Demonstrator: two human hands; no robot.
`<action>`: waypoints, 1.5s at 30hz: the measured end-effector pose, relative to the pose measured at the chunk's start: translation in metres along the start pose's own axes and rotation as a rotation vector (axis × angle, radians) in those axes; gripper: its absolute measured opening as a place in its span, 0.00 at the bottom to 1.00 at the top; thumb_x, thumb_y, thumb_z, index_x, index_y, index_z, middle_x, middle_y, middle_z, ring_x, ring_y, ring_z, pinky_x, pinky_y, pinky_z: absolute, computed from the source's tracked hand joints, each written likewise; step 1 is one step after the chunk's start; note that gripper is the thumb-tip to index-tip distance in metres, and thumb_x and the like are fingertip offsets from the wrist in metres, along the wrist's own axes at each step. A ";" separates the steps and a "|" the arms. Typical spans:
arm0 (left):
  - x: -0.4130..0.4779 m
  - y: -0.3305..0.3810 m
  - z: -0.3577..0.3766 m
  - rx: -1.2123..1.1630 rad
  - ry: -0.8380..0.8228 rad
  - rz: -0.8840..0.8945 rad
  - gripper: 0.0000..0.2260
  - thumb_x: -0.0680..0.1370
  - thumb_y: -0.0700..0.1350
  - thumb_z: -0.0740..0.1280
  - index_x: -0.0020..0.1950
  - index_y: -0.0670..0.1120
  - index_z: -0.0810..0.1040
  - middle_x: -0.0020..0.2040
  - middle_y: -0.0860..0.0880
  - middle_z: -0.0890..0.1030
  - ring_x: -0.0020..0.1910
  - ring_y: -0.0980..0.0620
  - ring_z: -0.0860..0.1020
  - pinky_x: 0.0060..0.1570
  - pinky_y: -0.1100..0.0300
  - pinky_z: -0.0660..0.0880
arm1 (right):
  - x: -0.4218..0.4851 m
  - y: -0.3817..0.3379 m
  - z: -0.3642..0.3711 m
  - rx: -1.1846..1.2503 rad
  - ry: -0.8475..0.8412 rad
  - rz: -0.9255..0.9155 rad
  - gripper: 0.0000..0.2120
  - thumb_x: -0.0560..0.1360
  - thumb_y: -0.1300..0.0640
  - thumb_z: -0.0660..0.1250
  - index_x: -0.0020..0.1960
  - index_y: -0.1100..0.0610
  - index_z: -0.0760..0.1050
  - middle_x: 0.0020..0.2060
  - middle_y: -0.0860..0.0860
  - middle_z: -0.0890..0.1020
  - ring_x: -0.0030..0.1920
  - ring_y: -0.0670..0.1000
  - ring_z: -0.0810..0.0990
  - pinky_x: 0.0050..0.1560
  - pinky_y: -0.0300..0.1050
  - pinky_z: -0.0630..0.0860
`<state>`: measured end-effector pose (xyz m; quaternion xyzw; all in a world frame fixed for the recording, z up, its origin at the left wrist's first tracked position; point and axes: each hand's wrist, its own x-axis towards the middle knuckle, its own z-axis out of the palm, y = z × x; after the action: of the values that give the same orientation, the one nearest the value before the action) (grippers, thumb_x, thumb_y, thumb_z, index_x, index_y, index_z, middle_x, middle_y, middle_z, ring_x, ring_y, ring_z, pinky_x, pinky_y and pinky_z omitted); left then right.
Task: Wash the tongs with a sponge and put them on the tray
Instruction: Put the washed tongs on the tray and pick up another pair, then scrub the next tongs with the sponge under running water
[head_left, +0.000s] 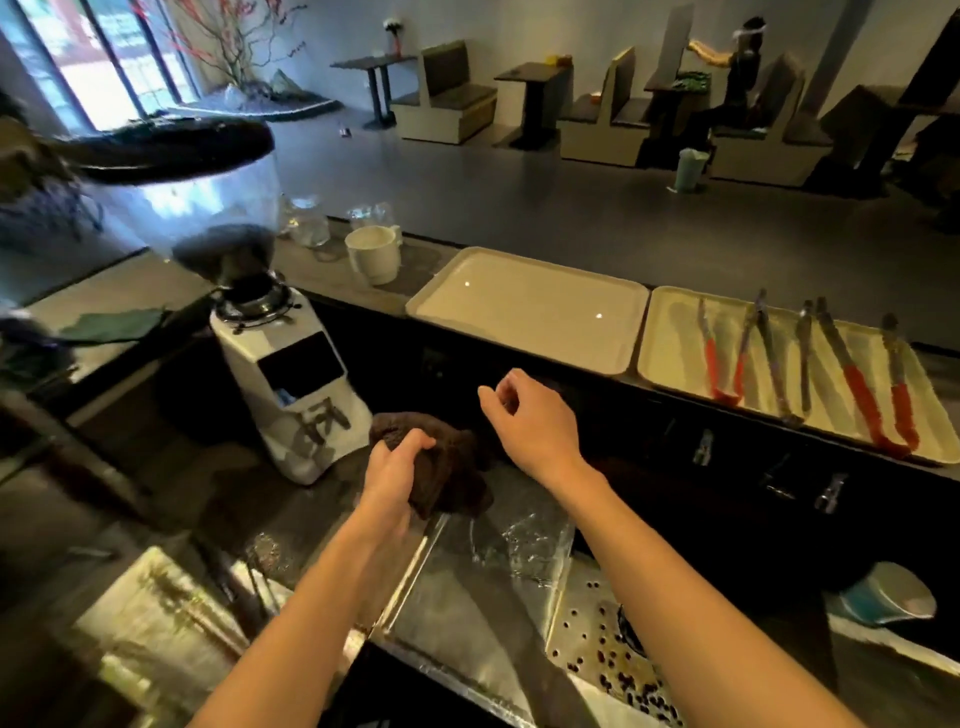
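Two pale trays sat side by side on the raised tabletop (332, 273) at the far side of the work area, their short edges almost touching. The right tray (675, 338) carried several tongs (862, 395), laid roughly parallel with their length running away from the person. Some had red-sleeved handles and others were bare metal, and none of them was in either hand. The left tray (519, 312) showed a smooth, glossy surface with two small light reflections.

The left hand (389, 478) was clenched round a dark brown cloth (447, 462), its fingers wrapped over the bunched top. The rest of the wad rested on the lower worktop just behind a steel drainboard (467, 597). The right hand (530, 421) hung in the air to the right of the cloth, below the near edge of the left tray. Its fingers were loosely curled and it grasped nothing, well apart from the tongs.

A white coffee grinder (291, 374) with a clear hopper stood just left of the cloth. A white mug (371, 254) stood on the tabletop beside the left tray, with glass jars (309, 221) behind it. To the right of the drainboard lay a perforated metal plate (587, 613) scattered with small dark beans. A teal cup (883, 597) lay tipped on its side at the right edge.
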<state>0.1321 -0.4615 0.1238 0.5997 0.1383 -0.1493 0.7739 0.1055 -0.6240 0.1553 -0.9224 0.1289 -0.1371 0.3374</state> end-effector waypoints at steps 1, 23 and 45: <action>-0.001 0.002 -0.017 -0.001 0.021 -0.003 0.05 0.74 0.38 0.68 0.47 0.45 0.74 0.45 0.41 0.81 0.46 0.41 0.81 0.52 0.44 0.78 | -0.005 -0.013 0.012 0.027 -0.013 -0.013 0.14 0.80 0.41 0.61 0.40 0.48 0.69 0.34 0.45 0.77 0.35 0.44 0.74 0.35 0.44 0.66; -0.054 -0.052 -0.388 -0.184 0.492 -0.093 0.07 0.74 0.32 0.66 0.52 0.35 0.77 0.46 0.37 0.81 0.37 0.45 0.80 0.32 0.62 0.77 | -0.152 -0.178 0.323 -0.020 -0.591 -0.067 0.08 0.78 0.49 0.63 0.43 0.51 0.71 0.40 0.52 0.80 0.43 0.55 0.78 0.42 0.49 0.73; 0.008 -0.060 -0.403 -0.152 0.589 -0.130 0.16 0.75 0.29 0.61 0.61 0.38 0.75 0.50 0.40 0.79 0.50 0.42 0.79 0.49 0.47 0.79 | -0.074 -0.122 0.444 -0.362 -0.773 -0.209 0.18 0.79 0.46 0.65 0.61 0.58 0.72 0.53 0.59 0.82 0.51 0.64 0.82 0.47 0.53 0.77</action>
<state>0.1015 -0.0858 -0.0308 0.5475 0.4054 -0.0074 0.7320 0.2059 -0.2484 -0.1031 -0.9582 -0.0788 0.2096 0.1783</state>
